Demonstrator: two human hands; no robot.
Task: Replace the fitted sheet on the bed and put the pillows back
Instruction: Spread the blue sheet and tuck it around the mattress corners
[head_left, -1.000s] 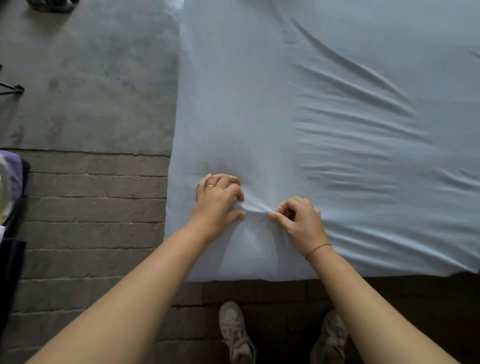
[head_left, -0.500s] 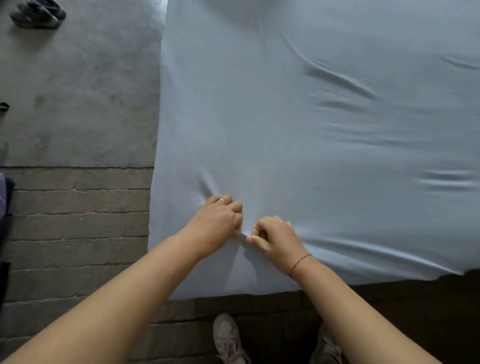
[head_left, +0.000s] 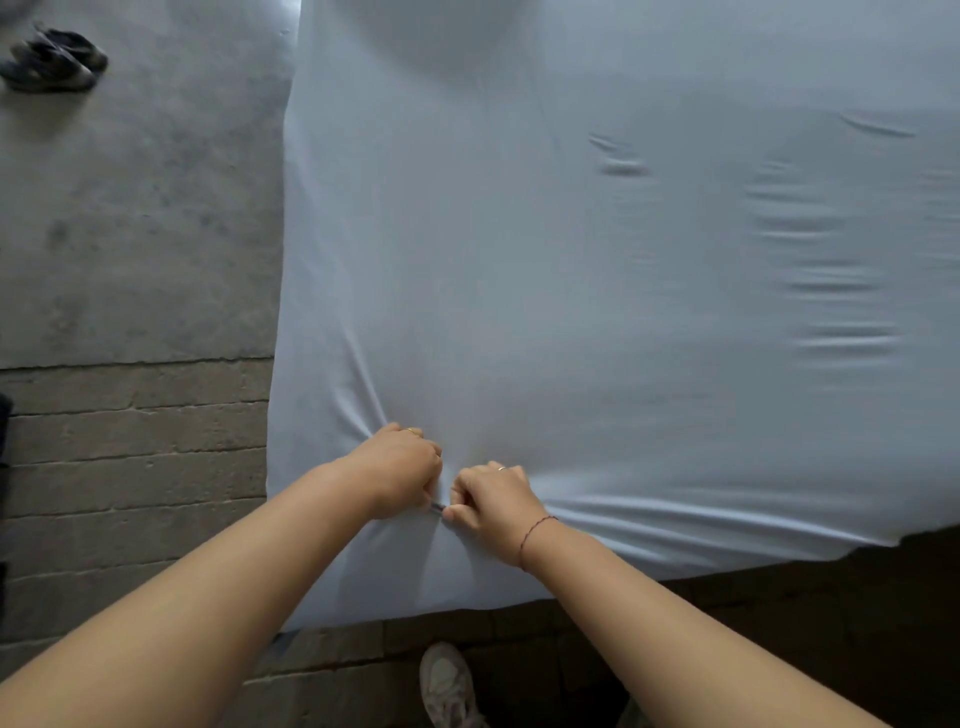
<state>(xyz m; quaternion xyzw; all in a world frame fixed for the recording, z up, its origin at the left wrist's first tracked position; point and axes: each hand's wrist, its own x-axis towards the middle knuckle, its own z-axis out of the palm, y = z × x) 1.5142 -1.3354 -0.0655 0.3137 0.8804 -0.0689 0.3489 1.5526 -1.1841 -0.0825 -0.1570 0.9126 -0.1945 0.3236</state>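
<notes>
1. While both arms reach forward, the left hand and the right hand meet almost knuckle to knuckle near the closest edge of the bed, toward its left corner.
2. Each grip is clamped on a pinch of the pale blue fitted sheet, fingers curled, with a small fold bunched between the two hands.
3. That sheet covers the whole top of the bed. Creases fan out from the pinched spot, and short ripples sit toward the right side.
4. Its near edge hangs over the bed's side.
5. A gold ring shows on the left hand, and a red thread bracelet circles the right wrist.
6. Left of the bed lie a grey rug and, nearer, a brick-patterned floor.
7. A pair of dark shoes rests on the rug at the far upper left.
8. A pale sneaker stands on the floor just below the sheet's edge.
</notes>
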